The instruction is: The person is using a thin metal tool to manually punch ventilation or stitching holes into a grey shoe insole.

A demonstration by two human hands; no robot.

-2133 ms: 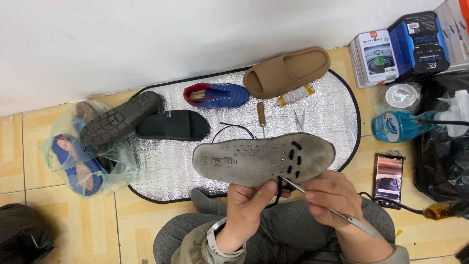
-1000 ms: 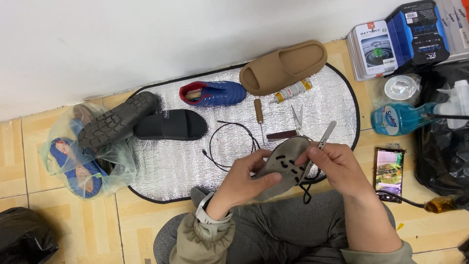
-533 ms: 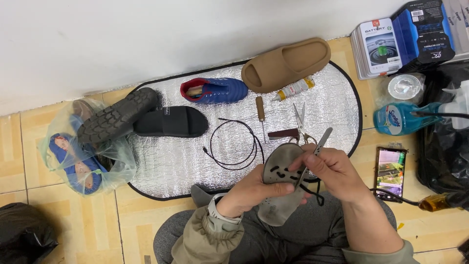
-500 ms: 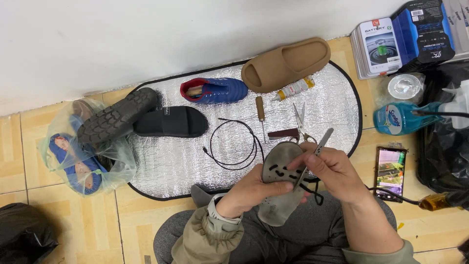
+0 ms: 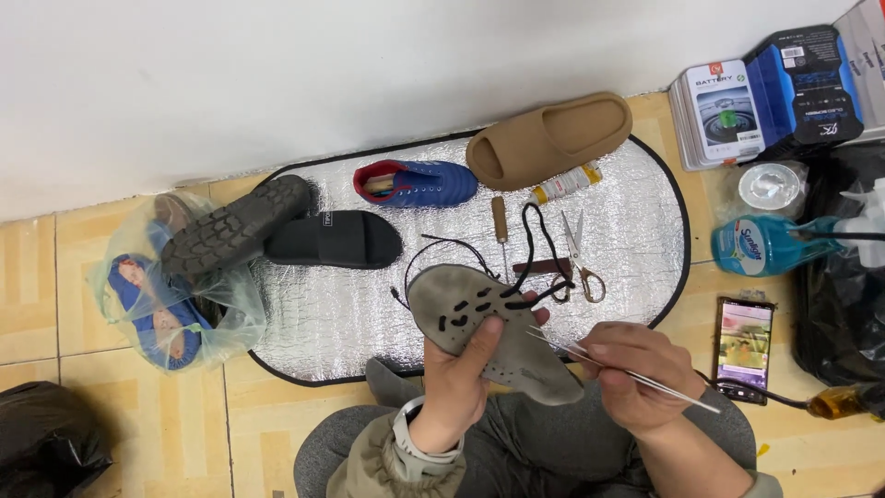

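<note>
Silver foil mat (image 5: pixel 304 323) on tan floor tiles (image 5: pixel 55 304), white wall. Left hand (image 5: pixel 461 369) grip clasps grey insole (image 5: pixel 498 332); right hand (image 5: pixel 636 369) pinches tweezers (image 5: pixel 627 372).

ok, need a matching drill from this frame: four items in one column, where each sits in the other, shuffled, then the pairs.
Items:
1. grey insole
2. tan slide sandal
3. scissors
4. phone

Places:
A. on the tiled floor, right of the silver mat
B. held up in the left hand
C. at the far edge of the mat, near the wall
D. flat on the mat, just beyond the right hand

Pairs: 1-B, 2-C, 3-D, 4-A
</note>
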